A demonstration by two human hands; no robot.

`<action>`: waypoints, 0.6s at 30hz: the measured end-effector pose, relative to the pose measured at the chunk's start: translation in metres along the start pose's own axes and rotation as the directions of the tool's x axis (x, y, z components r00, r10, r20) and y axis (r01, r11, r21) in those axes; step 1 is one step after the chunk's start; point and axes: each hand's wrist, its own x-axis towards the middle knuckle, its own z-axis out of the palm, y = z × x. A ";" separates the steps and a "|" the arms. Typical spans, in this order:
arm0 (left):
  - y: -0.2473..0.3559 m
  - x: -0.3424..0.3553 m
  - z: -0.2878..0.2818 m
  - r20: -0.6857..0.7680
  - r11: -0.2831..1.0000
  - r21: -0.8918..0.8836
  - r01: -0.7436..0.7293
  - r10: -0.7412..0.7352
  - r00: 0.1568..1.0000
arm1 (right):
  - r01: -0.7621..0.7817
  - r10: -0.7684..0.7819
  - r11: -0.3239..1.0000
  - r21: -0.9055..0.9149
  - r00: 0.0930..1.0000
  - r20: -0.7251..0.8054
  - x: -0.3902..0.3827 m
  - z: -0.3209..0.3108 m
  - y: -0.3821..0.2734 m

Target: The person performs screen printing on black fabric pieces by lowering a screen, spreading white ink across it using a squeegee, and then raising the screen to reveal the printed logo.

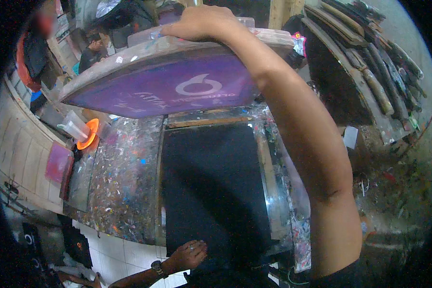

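My right hand [204, 24] is wrapped over the upper edge of a raised screen printing frame [177, 45], its bare arm crossing the right side of the view. The frame is tilted up, with its purple mesh [153, 89] bearing a pale round emblem and lettering. Below it, a flat black sheet, apparently fabric [201, 163], covers the printing board. My left hand [192, 254], with a watch on the wrist, is at the sheet's near end, fingers curled together. Whether the left fingers pinch the sheet is hidden.
Paint-spattered table [125, 177] lies left of the board. On it stands an orange dish [88, 134] with a translucent container [74, 126]. Several wooden-handled squeegees [377, 91] lean at the upper right. Another person [92, 52] sits far left; someone's limbs [81, 278] show lower left.
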 end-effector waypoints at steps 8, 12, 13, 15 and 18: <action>-0.010 0.029 -0.025 0.033 0.853 0.017 0.522 -0.522 0.852 | 0.027 -0.027 1.000 0.001 0.998 -0.048 0.003 0.006 0.001; -0.024 0.026 -0.023 0.088 0.827 0.018 0.562 -0.561 0.823 | 0.030 -0.029 0.999 0.028 0.999 -0.023 -0.002 0.002 0.000; -0.024 0.024 -0.021 0.108 0.816 0.044 0.576 -0.577 0.809 | 0.018 -0.018 0.999 0.026 1.000 -0.015 -0.005 0.001 -0.002; -0.020 0.021 -0.021 0.071 0.827 -0.017 0.562 -0.560 0.825 | -0.007 0.008 1.000 0.022 0.998 -0.067 -0.013 -0.001 -0.007; -0.015 0.025 -0.037 0.084 0.836 0.042 0.548 -0.549 0.832 | -0.052 0.054 0.998 0.031 0.996 -0.066 -0.029 -0.003 -0.016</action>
